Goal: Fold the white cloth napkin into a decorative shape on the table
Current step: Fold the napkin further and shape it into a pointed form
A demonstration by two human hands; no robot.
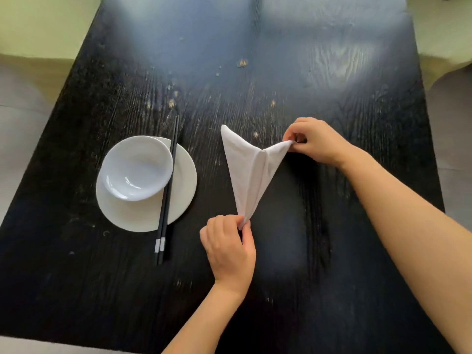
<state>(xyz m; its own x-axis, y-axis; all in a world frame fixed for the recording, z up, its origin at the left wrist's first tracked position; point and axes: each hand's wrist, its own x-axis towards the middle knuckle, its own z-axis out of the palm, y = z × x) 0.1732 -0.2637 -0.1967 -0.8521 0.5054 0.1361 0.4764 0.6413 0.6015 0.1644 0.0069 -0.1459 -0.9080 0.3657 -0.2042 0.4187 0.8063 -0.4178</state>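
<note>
The white cloth napkin lies on the black wooden table folded into a narrow V shape, its point toward me and two flaps spreading away. My left hand pinches the near point between thumb and fingers. My right hand pinches the tip of the right flap and holds it stretched out to the right. The left flap ends in a free tip at the far left.
Left of the napkin a white bowl sits on a white plate, with a pair of black chopsticks laid across the plate's right side. Crumbs speckle the far tabletop. Pale floor borders the table.
</note>
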